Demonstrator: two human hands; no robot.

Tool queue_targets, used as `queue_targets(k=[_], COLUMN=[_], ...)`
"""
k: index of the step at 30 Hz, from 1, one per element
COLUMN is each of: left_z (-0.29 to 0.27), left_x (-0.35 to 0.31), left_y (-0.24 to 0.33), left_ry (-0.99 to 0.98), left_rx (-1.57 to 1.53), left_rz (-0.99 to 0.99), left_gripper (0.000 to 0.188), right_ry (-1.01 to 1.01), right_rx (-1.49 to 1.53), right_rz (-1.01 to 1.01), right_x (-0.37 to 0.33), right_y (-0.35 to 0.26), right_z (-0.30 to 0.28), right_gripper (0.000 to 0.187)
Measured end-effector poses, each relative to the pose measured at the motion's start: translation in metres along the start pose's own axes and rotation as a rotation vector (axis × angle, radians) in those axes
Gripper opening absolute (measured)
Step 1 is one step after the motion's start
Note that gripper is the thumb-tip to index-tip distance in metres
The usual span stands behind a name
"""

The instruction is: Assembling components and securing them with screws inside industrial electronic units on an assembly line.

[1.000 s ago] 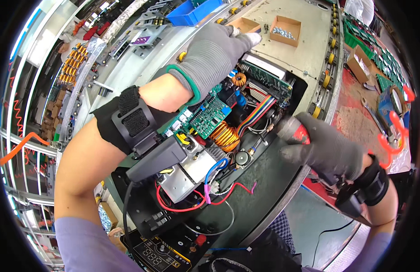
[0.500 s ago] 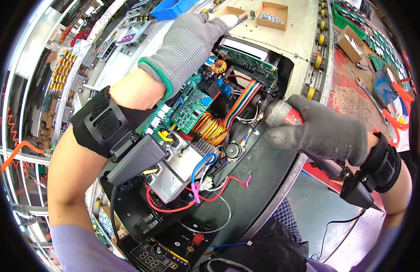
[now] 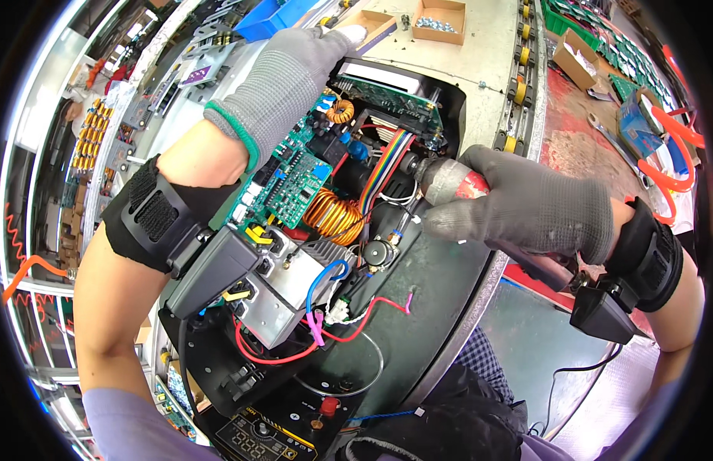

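– Right hand [image 3: 537, 203], dark grey glove, wrapped firmly around a rounded silver-and-red metal power driver [image 3: 452, 183]! Its dark nose points left, into the uncovered black casing [image 3: 437, 269].

– And what's at that nose?

– Just beside it, a flat rainbow-striped ribbon cable [image 3: 387, 169]. Whether the tip sits on a fastener, I can't tell; it's hidden from us.

– That's the danger spot, I'd say. Let the tip skid sideways and it could nick those strands, or snag the thin white wires [image 3: 402, 196] right below.

– Across to the left hand [image 3: 283, 84], light grey ribbed glove with a green cuff, stretched over the casing's far side! Clasping something or merely resting? Can't tell from here.

– Its forearm hangs close to the green circuit board [image 3: 301, 192]. Lean too low, and that bulky black wrist device [image 3: 218, 273] could knock the board or the silver finned metal block [image 3: 283, 296].

– Further out, a copper-wound ring coil [image 3: 333, 217] mid-casing, a loose red wire [image 3: 375, 302] curling nearer us, and beyond, on the cream worktop [image 3: 487, 50], a shallow brown cardboard box [image 3: 439, 35] of small silvery pieces!
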State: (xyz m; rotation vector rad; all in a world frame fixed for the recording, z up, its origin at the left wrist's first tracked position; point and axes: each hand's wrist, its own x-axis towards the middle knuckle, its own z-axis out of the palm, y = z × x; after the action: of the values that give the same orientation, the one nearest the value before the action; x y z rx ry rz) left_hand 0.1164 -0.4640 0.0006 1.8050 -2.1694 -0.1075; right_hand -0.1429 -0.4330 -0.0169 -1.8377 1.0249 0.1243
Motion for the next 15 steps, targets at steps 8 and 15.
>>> queue_targets(k=[8, 15], left_z=[-0.004, -0.004], left_x=[0.0, 0.007], left_y=[0.008, 0.011], left_ry=[-0.007, -0.073], left_rx=[-0.28, -0.027], left_rz=[-0.165, -0.192], left_gripper=[0.04, 0.034], right_ry=[-0.059, -0.053], right_rx=[0.048, 0.028], right_rz=[0.1, -0.019], right_x=[0.002, 0.005], right_y=[-0.004, -0.007], right_z=[-0.008, -0.005], right_gripper=[0.076, 0.073])
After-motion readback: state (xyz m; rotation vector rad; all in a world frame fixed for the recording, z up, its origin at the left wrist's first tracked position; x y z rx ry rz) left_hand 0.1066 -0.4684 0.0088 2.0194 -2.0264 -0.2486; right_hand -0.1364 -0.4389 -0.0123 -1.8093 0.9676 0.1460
